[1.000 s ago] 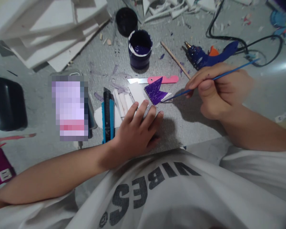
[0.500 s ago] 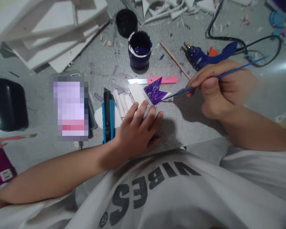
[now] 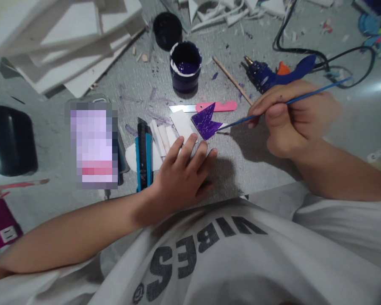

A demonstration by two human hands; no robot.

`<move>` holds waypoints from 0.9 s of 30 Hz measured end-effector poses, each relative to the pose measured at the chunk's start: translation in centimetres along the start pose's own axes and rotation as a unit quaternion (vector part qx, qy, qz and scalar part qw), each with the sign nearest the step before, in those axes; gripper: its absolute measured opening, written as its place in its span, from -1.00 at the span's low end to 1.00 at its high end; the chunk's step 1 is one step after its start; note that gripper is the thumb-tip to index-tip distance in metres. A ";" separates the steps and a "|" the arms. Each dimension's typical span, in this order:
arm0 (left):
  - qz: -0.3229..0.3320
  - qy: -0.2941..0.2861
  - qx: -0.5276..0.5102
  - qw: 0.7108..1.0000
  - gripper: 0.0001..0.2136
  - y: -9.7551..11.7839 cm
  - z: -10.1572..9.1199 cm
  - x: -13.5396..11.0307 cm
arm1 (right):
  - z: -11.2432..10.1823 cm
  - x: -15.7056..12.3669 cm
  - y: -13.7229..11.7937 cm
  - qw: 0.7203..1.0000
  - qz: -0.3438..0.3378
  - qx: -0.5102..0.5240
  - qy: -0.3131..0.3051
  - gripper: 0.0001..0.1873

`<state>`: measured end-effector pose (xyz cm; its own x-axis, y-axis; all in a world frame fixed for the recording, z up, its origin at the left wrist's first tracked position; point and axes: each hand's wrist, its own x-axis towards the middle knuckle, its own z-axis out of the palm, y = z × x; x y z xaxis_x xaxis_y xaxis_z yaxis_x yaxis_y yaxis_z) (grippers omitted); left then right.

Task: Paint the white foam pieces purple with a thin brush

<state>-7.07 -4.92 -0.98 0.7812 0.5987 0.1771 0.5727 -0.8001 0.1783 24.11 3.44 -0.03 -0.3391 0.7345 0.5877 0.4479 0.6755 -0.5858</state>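
Observation:
My right hand (image 3: pixel 292 118) pinches a thin blue paintbrush (image 3: pixel 311 94), its tip touching the right edge of a small jagged card piece (image 3: pixel 206 120) painted purple. My left hand (image 3: pixel 184 169) lies flat with fingers stretched out, fingertips resting on the white paper (image 3: pixel 181 123) beside the purple piece. An open jar of purple paint (image 3: pixel 186 70) stands just beyond, with its black lid (image 3: pixel 167 29) further back.
A blue utility knife (image 3: pixel 144 154) lies left of my left hand, next to a phone (image 3: pixel 93 144). A blue glue gun (image 3: pixel 276 74) with its black cord (image 3: pixel 317 53), a wooden stick (image 3: pixel 231 79), a pink-handled tool (image 3: pixel 217 106), white foam boards (image 3: pixel 60 46) and a black object (image 3: pixel 9 140) surround the spot.
The brush tip has shifted slightly up along the purple piece's right edge. My left hand has stayed in place.

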 end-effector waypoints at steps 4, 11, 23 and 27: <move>-0.009 -0.009 -0.015 1.000 -0.31 0.1 0.1 0.0 | 0.2 0.1 -0.5 1.000 0.028 0.001 0.007 -0.50; -0.015 -0.030 -0.010 0.999 -0.30 0.1 -0.2 0.1 | 0.3 0.3 -0.5 0.999 0.021 0.011 0.030 -0.54; -0.003 0.000 0.001 1.000 -0.30 0.2 0.1 0.0 | 0.2 0.0 -0.3 0.999 0.027 -0.004 0.028 -0.56; -0.009 -0.009 -0.006 1.000 -0.30 0.2 0.1 0.0 | 0.2 0.2 -0.1 1.000 -0.010 -0.007 0.006 -0.57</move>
<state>-6.93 -5.06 -1.00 0.7747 0.6128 0.1559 0.5847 -0.7881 0.1923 23.86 3.55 0.02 -0.3370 0.7205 0.6061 0.4534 0.6883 -0.5662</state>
